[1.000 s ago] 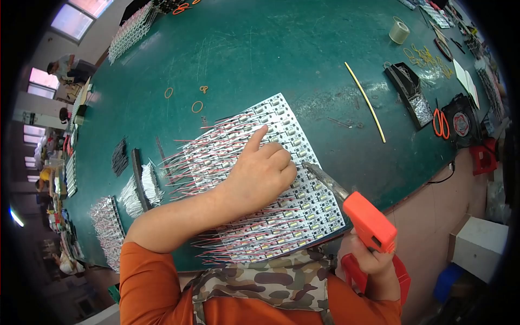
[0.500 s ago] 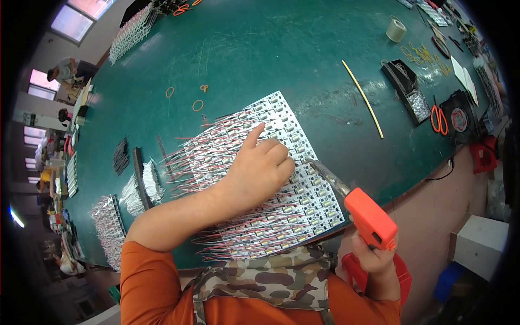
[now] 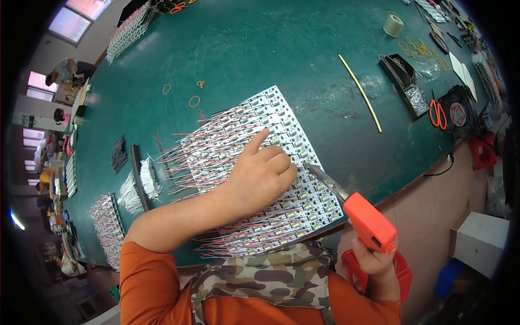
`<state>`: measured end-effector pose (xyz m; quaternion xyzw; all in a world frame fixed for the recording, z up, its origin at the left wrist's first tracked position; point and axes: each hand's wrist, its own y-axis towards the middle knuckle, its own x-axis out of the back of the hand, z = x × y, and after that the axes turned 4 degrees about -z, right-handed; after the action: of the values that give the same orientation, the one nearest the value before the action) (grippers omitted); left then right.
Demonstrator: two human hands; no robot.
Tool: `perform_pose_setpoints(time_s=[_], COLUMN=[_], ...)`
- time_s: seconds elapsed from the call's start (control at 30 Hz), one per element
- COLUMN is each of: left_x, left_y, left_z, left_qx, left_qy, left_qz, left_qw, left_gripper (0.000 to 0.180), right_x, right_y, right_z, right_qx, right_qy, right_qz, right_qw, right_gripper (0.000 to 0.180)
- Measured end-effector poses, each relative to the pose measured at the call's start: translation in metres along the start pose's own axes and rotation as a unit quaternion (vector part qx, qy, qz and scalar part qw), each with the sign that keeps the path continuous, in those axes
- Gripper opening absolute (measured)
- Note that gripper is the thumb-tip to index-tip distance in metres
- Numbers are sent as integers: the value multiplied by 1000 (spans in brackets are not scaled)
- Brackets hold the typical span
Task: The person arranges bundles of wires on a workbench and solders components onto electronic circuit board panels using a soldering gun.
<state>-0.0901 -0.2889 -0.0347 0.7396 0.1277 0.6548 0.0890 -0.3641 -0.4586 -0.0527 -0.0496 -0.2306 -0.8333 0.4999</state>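
Observation:
A white panel of small circuit boards (image 3: 281, 124) with red and white wires lies on the green table (image 3: 260, 49). My left hand (image 3: 260, 176) rests on the panel, index finger stretched out and pressing a wire near the middle. My right hand (image 3: 374, 265) grips an orange soldering iron (image 3: 368, 222) at the table's near edge. Its metal tip (image 3: 317, 173) touches the panel just right of my left hand's knuckles.
Bundles of cut wires (image 3: 138, 184) and more wired boards (image 3: 105, 227) lie to the left. Rubber bands (image 3: 194, 101), a yellow rod (image 3: 360, 92), a black tray (image 3: 406, 92), orange scissors (image 3: 437, 115) and a tape roll (image 3: 394, 24) lie farther out. A white box (image 3: 479, 241) stands on the floor.
The soldering iron tip has moved a little along the panel's right part. My left hand has stayed on the wires with only a slight shift.

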Motion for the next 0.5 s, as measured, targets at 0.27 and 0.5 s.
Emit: perform_pose_setpoints(time_s=[0.27, 0.5], left_x=[0, -2], left_y=[3, 5], left_z=[-2, -2], left_qx=[3, 1], left_qy=[27, 25], left_qz=[24, 23], left_qw=[999, 999], left_gripper=[19, 17], right_x=[-1, -3], right_y=[4, 5], right_z=[3, 3], right_qx=[-2, -15], right_qy=[-21, -8], right_qz=[9, 3], right_qw=[1000, 1000], right_gripper=[57, 56])
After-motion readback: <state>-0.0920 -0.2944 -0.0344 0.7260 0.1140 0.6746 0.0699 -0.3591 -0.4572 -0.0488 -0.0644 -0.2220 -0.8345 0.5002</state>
